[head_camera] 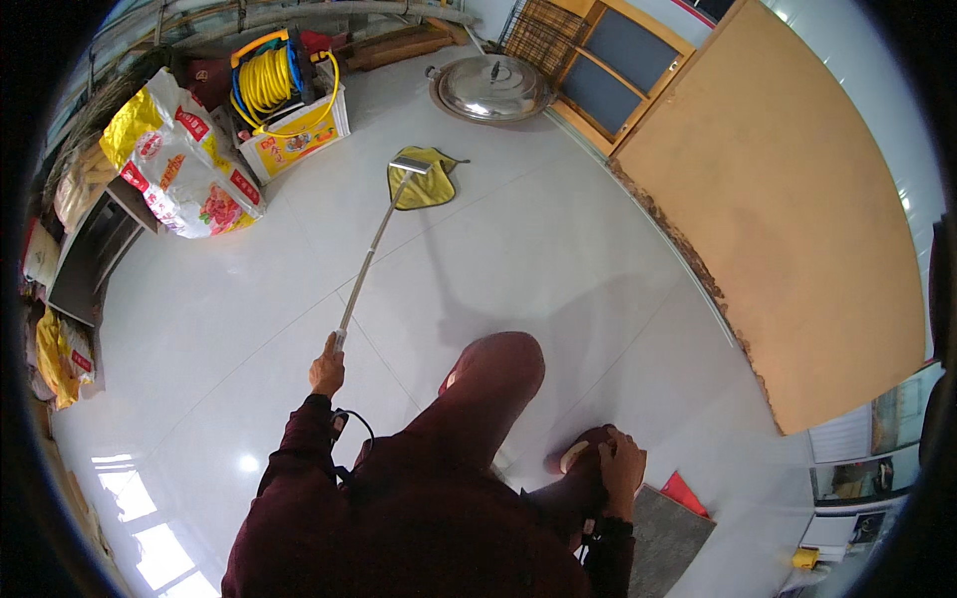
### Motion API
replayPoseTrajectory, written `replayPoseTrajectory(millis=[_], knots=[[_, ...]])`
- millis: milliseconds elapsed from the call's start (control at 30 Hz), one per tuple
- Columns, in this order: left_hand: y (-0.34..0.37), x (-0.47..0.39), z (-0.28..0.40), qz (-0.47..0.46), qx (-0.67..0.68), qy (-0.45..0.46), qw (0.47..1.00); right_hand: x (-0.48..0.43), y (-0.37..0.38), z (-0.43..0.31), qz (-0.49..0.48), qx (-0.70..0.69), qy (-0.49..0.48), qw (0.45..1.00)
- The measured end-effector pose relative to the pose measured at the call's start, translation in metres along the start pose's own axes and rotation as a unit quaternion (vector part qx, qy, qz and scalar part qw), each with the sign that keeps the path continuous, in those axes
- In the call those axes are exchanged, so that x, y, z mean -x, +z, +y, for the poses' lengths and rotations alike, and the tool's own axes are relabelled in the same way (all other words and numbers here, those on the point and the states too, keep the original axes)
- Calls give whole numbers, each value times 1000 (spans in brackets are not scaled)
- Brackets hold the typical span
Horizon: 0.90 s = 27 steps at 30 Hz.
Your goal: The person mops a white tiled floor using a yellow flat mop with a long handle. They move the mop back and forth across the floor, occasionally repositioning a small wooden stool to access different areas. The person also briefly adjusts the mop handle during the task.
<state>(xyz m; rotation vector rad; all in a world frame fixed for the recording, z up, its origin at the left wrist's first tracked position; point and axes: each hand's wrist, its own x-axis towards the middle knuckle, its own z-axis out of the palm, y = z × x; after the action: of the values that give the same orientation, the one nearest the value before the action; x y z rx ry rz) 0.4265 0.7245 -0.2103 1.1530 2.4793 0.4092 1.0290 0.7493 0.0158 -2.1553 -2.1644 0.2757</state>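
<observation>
My left hand [327, 371] grips the lower end of a long metal pole [366, 265], which reaches away across the floor. At its far end a flat mop head [410, 165] rests on a yellow-green cloth [425, 190]. The cloth lies spread on the tiles, with one corner trailing to the right. My right hand [623, 467] hangs beside my right leg, its fingers bent near the trousers. Whether it touches the fabric or holds anything cannot be made out. My left knee [508, 366] is bent forward.
Glossy grey tiles [224, 299] form the floor. A large printed sack [194, 164] and a box with a yellow hose reel [268, 82] stand at far left. Ahead sits a lidded metal wok [493, 88]. A wooden board [777, 217] leans at right. A grey mat [669, 534] lies near my right foot.
</observation>
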Motion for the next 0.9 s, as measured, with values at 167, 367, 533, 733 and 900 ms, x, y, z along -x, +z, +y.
replayPoseTrajectory(millis=[167, 367, 533, 733, 900], knots=[[11, -64, 38, 30, 1, -23, 999, 4, -5, -2, 22, 14, 21, 999], [10, -188, 127, 71, 15, -4, 997, -4, -3, -2, 18, 5, 46, 999], [-9, -266, 218, 25, 41, 32, 998, -15, -6, -9, -19, 33, 59, 998], [-7, -240, 213, -12, -20, 52, 998, -23, -9, -22, -3, 13, 42, 999], [-16, -156, 140, -64, -47, 100, 992, -20, -12, -24, -1, 7, 31, 1000]])
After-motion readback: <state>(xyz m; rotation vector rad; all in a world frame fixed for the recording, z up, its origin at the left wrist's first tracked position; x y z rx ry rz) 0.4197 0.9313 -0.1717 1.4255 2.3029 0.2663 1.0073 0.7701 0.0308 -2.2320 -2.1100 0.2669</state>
